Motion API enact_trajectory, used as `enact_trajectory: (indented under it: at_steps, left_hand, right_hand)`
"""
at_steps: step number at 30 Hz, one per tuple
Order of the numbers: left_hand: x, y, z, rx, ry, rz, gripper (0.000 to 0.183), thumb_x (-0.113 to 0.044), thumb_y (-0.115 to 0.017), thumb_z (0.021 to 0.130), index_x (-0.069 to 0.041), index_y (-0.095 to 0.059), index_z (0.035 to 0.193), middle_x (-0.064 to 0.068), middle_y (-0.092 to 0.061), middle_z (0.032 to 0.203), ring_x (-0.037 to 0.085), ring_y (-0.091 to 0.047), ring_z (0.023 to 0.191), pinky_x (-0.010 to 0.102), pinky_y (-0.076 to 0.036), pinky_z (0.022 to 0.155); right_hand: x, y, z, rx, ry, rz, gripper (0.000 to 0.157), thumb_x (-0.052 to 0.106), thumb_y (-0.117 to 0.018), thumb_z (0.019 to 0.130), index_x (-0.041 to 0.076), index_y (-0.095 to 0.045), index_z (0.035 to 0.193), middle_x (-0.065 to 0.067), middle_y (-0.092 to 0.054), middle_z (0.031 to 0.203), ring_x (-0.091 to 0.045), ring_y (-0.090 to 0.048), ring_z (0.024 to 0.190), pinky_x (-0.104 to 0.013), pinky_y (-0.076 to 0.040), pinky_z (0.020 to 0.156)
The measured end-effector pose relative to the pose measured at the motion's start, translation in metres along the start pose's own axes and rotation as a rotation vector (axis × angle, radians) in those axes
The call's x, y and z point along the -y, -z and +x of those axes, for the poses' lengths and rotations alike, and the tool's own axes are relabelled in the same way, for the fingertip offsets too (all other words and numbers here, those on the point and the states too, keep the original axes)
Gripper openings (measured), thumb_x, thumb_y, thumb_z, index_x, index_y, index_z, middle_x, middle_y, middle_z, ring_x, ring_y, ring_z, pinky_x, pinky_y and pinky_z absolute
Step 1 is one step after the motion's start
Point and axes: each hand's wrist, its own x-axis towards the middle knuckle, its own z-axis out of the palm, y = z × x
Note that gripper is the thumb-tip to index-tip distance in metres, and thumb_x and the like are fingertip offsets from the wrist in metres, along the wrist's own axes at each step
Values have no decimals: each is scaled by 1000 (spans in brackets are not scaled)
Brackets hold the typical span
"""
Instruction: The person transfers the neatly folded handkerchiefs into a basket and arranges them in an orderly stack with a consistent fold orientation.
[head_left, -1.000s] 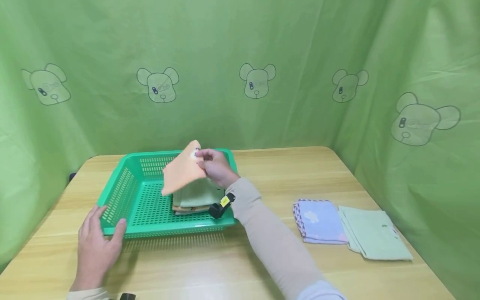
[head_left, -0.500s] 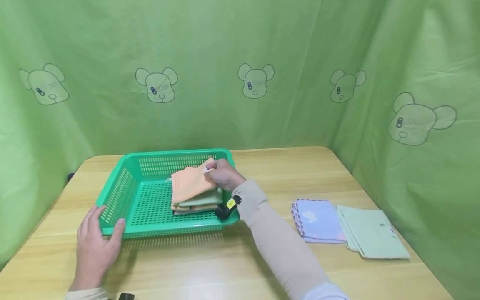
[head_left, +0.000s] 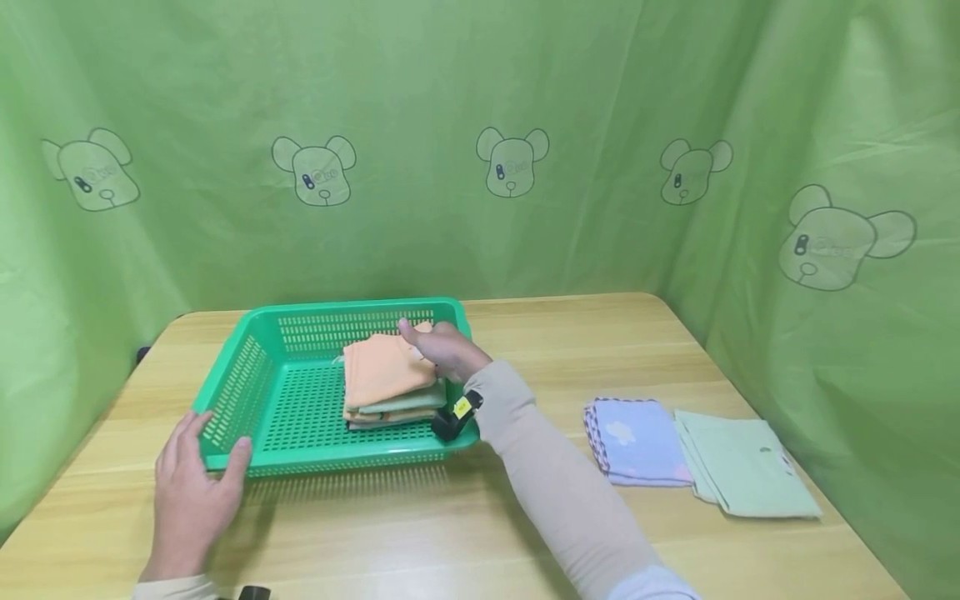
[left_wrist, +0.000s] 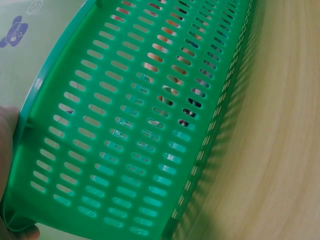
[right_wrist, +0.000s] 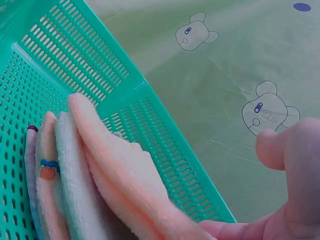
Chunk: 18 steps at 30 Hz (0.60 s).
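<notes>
A green plastic basket [head_left: 322, 458] stands on the table, its near-left corner gripped by my left hand [head_left: 197, 492], with the fingers on the left rim and the thumb on the front rim. In its right half lies a stack of folded towels. The top one is a peach towel [head_left: 386, 367]; a pale green towel [head_left: 405, 400] and others lie beneath. My right hand [head_left: 453, 350] is at the peach towel's right edge. In the right wrist view its thumb [right_wrist: 272, 150] stands raised off the cloth, while a finger [right_wrist: 225, 229] touches the edge.
To the right on the wooden table [head_left: 525, 367] lie a folded lilac towel [head_left: 645, 442] with a checked edge and a folded light green towel [head_left: 757, 467], side by side. A green curtain [head_left: 420, 233] with bear-head drawings hangs behind and around the table.
My right hand has lowered the peach towel onto the stack in the basket. Its thumb has lifted off the cloth. My left hand has stayed on the basket's corner.
</notes>
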Motion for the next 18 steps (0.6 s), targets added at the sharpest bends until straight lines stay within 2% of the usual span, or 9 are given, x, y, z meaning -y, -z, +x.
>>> enact_trajectory:
  at_steps: [7,12,18]
  left_hand:
    - [1,0,0,1,4,2,67,-33,-54,98,2,-27,148,26,-17,156,48,-15,140,71,-12,107]
    - [0,0,0,-4,-2,2,67,-33,-54,98,3,-27,147,27,-18,155,48,-15,140,72,-13,107]
    - [-2,0,-1,-14,-17,-1,66,-32,-54,98,4,-28,147,27,-18,155,49,-16,139,71,-13,107]
  right_hand:
    - [0,0,2,28,-19,15,97,62,-47,92,-6,-11,152,-24,-18,156,-40,-20,142,-53,-21,114]
    - [1,-1,1,25,-27,-8,92,65,-38,94,-2,-14,153,-22,-18,157,-40,-16,143,-55,-18,115]
    - [2,-1,1,40,-18,2,78,64,-19,98,12,-15,156,-14,-10,161,-36,-5,146,-61,-9,114]
